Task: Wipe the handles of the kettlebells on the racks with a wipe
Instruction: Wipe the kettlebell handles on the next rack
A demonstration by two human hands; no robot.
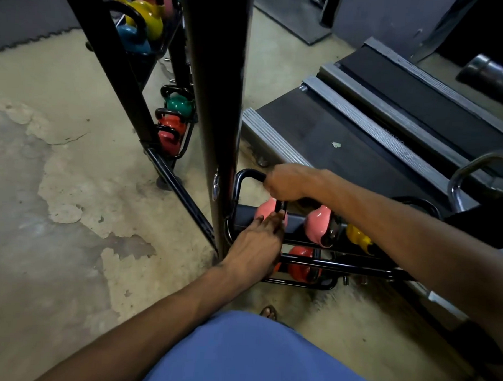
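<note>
Head view, looking down at a low rack on a worn floor. The right hand reaches in from the right, forearm extended and knuckles uppermost. Its grip is clenched round the black handle of a pink kettlebell, which sits at the left end of the rack's upper tier. The left hand comes up from below with the wrist straight. Its grip is released: thumb and fingers lie spread and nearly straight, their tips touching the bell's pink body just under the right hand. No wipe can be made out in either hand.

On the same tier stand a second pink kettlebell and, farther right, a yellow kettlebell. A red kettlebell sits on the tier below. A black upright post rises just left of the rack. A treadmill lies behind it.
</note>
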